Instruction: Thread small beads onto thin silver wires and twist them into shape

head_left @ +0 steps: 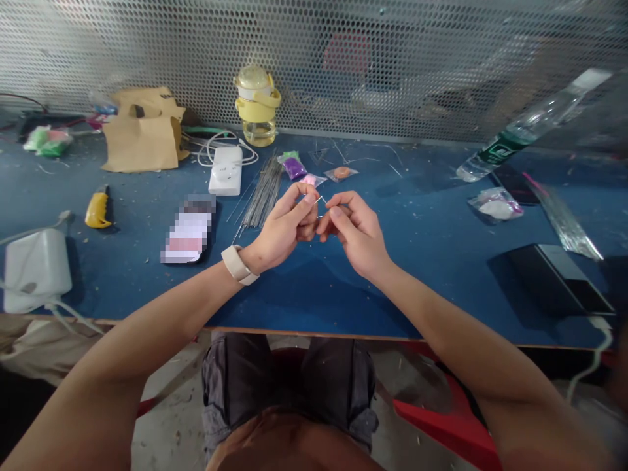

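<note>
My left hand [289, 226] and my right hand [354, 232] meet above the middle of the blue table [417, 261]. Both pinch a thin short metal wire [321, 205] between thumb and fingers, the fingertips almost touching. A pale watch band sits on my left wrist. Just behind my left hand lies a bundle of thin metal wires [262, 194]. Small bags of purple beads [293, 167], pink beads [311, 179] and orange beads [341, 173] lie beyond the hands.
A white power strip [226, 170], a phone [189, 232], a yellow cutter [98, 209] and a brown paper bag [142, 134] lie to the left. A yellow bottle [258, 104] stands by the perforated wall. A plastic bottle [520, 134], a bead bag [495, 204] and a black box [557, 278] are at right.
</note>
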The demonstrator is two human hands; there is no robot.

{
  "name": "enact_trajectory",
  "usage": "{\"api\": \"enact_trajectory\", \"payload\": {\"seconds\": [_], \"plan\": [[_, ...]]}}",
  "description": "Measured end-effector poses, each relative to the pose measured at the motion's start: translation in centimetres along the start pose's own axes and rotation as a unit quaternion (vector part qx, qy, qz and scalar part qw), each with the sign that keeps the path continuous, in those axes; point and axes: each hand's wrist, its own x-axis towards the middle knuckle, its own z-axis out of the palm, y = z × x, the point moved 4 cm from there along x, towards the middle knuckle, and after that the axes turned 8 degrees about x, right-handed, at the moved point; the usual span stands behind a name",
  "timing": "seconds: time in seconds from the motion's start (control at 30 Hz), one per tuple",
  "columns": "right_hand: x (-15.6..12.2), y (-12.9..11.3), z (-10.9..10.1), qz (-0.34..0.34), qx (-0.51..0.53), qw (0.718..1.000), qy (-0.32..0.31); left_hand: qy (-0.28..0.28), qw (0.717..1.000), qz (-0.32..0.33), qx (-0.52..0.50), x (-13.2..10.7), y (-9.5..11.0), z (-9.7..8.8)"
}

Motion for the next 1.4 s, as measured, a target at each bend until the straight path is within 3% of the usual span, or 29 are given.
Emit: {"api": "enact_trajectory", "payload": {"seconds": [0.3, 0.6, 0.8, 1.0, 1.17, 1.4], "plan": [[-0.3, -0.2, 0.5, -0.019, -0.026, 0.999, -0.028, 0.005, 0.995, 0.054, 0.078, -0.2, -0.6, 0.1], [-0.9, -0.1, 0.8, -0.057, -0.07, 0.996, 0.01, 0.005, 0.993, 0.066, 0.093, -0.2, -1.3, 0.6], [-0.5, 0.6, 0.3, 0.01, 0.012, 0.999, 0.039, 0.035, 0.995, 0.071, 0.066, -0.4, -0.2, 0.3], [-0.1, 1.6, -0.5, 0.073, 0.073, 0.99, 0.095, 0.109, 0.984, 0.106, 0.093, 0.2, 1.6, -1.5], [0.0, 1.6, -0.5, 0.04, 0.046, 0.994, 0.087, 0.124, 0.98, 0.115, 0.109, 0.8, 1.4, -2.4], [-0.2, 0.7, -0.3, -0.01, -0.02, 0.997, 0.075, 0.077, 0.978, 0.112, 0.156, 0.7, 0.8, -2.1]]}}
